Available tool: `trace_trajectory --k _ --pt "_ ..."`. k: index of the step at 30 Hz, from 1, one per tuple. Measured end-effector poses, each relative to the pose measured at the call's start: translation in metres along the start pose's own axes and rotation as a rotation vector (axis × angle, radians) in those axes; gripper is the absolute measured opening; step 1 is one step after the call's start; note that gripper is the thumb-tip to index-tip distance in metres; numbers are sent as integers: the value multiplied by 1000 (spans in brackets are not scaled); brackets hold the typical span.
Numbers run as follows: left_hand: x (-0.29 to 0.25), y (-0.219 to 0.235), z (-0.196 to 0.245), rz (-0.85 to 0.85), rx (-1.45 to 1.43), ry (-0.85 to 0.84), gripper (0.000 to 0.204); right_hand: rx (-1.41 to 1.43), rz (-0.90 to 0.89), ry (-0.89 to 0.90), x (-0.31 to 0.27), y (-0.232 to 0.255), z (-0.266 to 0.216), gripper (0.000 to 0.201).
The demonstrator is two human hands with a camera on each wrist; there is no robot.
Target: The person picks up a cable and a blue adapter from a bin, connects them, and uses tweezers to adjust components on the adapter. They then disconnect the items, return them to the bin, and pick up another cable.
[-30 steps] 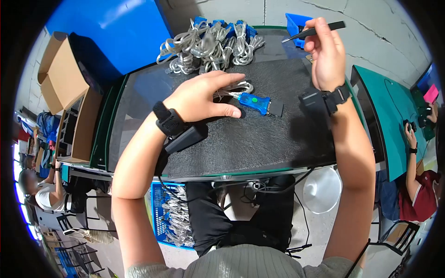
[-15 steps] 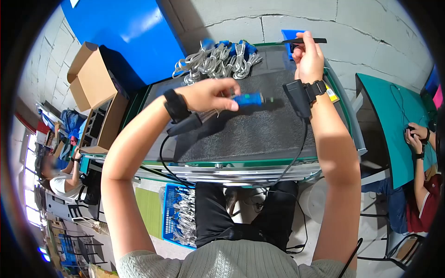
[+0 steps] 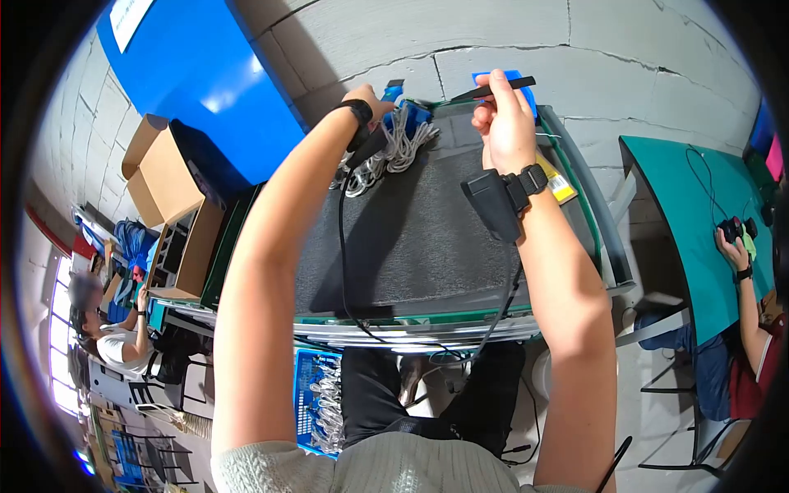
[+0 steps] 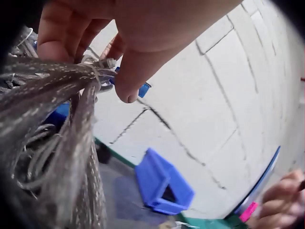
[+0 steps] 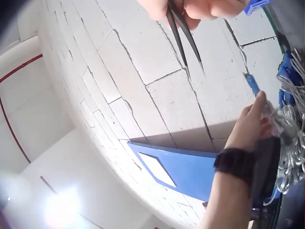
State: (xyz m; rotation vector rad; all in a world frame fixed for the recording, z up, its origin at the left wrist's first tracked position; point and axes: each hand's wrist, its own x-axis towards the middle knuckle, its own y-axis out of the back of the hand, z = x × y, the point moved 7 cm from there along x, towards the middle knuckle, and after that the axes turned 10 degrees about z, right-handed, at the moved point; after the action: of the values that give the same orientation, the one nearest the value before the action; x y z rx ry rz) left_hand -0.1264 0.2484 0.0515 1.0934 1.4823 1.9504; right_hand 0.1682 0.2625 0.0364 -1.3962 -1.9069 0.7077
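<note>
At the back of the table my left hand (image 3: 372, 100) pinches a cable with a blue connector (image 5: 252, 84), close over a pile of bundled cables (image 3: 403, 146). The left wrist view shows thumb and fingers at the connector end, with the cable's grey, tied loops (image 4: 52, 100) hanging below. My right hand (image 3: 508, 123), raised over the table's back right, holds black tweezers (image 3: 523, 82). Their two tips stand apart in the right wrist view, with nothing between them.
A blue bin (image 3: 526, 92) stands behind the right hand. Dark matting (image 3: 444, 246) covers the table, and a yellow label (image 3: 559, 182) lies at its right. An open cardboard box (image 3: 201, 246) is at the left; a blue basket of cables (image 3: 304, 394) sits below the table.
My left hand has lifted the cable off the mat and carried it to the pile at the back. The right hand keeps its tweezers. The head view has shifted.
</note>
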Motion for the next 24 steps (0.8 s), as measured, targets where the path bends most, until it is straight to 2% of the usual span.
trace_trajectory --k 2,4,5,7,9,10,11,12,13,14,15,16,17,19,22,23,24 --pt "2 -13 -3 -85 -17 49 51 0 -43 -13 0 -2 1 29" --pt "10 -22 -6 -34 32 -37 55 -38 -57 -51 -2 -4 5 32" --pt "-15 -1 5 -39 -80 -6 58 -104 -93 -66 -2 -4 8 33" --pt "-34 23 6 22 -103 3 62 -288 -182 -109 -2 -4 19 37" --pt "-34 50 -4 305 -112 -321 55 -474 -286 -246 -5 -3 37 37" --pt "-54 75 1 338 -369 -429 47 -578 -341 -312 -8 -2 44 37" --pt "-88 99 10 243 -709 -348 41 -645 -377 -330 -9 -1 52 37" --pt "-122 127 22 272 -953 -389 35 -686 -417 -367 -7 1 64 37" --pt "-151 147 21 140 -1133 -349 30 -741 -432 -385 -9 2 71 36" --pt "-186 167 27 97 -1256 -492 28 -798 -445 -403 -12 4 77 36" --pt "-223 187 36 -46 -1303 -754 30 -814 -505 -462 -14 7 83 35" --pt "-266 203 49 -30 -1362 -865 31 -834 -540 -507 -15 9 89 34" --pt "-301 211 57 -247 -1602 -925 27 -857 -535 -515 -15 13 94 33" --pt "-309 210 53 -236 -1652 -926 27 -897 -524 -517 -14 16 99 33" --pt "-358 198 75 -227 -1775 -901 27 -978 -504 -567 -17 22 101 32" --pt "-326 210 22 -223 -1815 -889 27 -963 -497 -566 -17 21 100 32" --pt "-329 207 29 -221 -1853 -877 27 -946 -489 -565 -17 20 100 33"
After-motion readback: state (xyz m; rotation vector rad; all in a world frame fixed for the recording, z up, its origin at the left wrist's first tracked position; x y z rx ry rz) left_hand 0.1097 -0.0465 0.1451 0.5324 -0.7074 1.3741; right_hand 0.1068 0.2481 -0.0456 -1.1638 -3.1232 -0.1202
